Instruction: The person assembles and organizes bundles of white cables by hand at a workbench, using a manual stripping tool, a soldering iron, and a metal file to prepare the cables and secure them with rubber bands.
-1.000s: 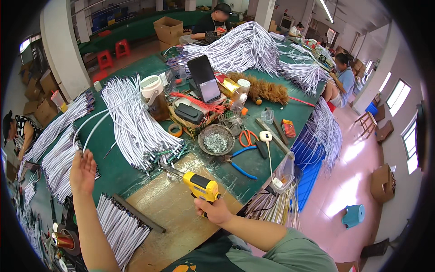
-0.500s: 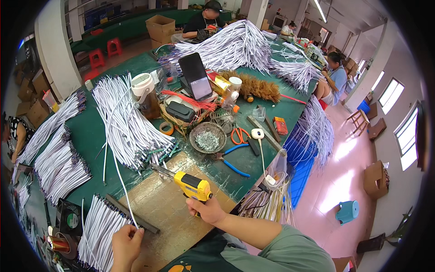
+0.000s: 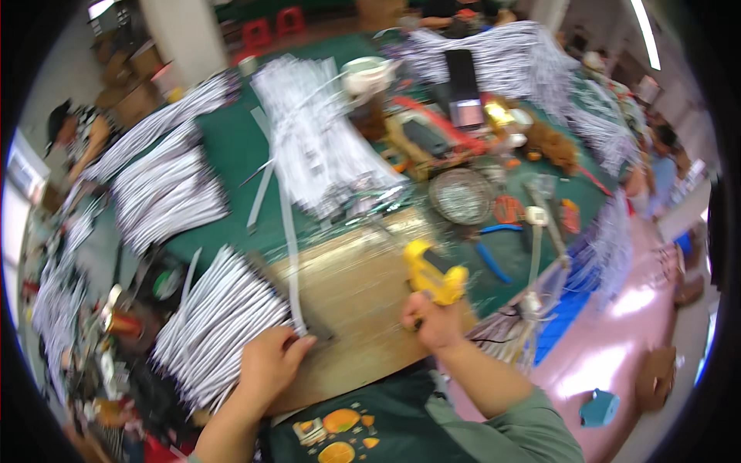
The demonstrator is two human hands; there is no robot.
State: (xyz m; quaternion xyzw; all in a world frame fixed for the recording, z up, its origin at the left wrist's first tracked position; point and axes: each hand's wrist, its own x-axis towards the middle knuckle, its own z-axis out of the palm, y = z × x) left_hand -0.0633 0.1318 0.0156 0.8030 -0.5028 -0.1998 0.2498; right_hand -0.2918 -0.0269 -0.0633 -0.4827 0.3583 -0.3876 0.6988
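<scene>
The green table [image 3: 231, 147] fills most of the blurred view, and a wooden board [image 3: 355, 285] lies on its near edge, right in front of the person. Everything else sits around that board.

Beyond the board's far edge is a big heap of white strips [image 3: 316, 147]. A flatter bundle of the same strips [image 3: 216, 316] lies against the board's left side, fanning away from it. Past the board's far right corner stands a round metal dish [image 3: 461, 194], and blue-handled pliers [image 3: 490, 258] lie on the table just right of the board.

The yellow glue gun [image 3: 432, 270] stands on the board's right part, nozzle pointing away from the person. The right hand [image 3: 432, 324] is clenched round its grip from below. A single white strip [image 3: 289, 247] runs from the heap down across the board's left part. The left hand [image 3: 270, 366], at the board's near left edge, closes its fingers on the near end of this strip.

By the look of it, the step in hand is drawing one strip out of the heap and onto the board, with the gun held ready. The next move would call for the strip to lie flat and steady on the wood, and for the gun's nozzle to come over to it, since the two are apart for now.
</scene>
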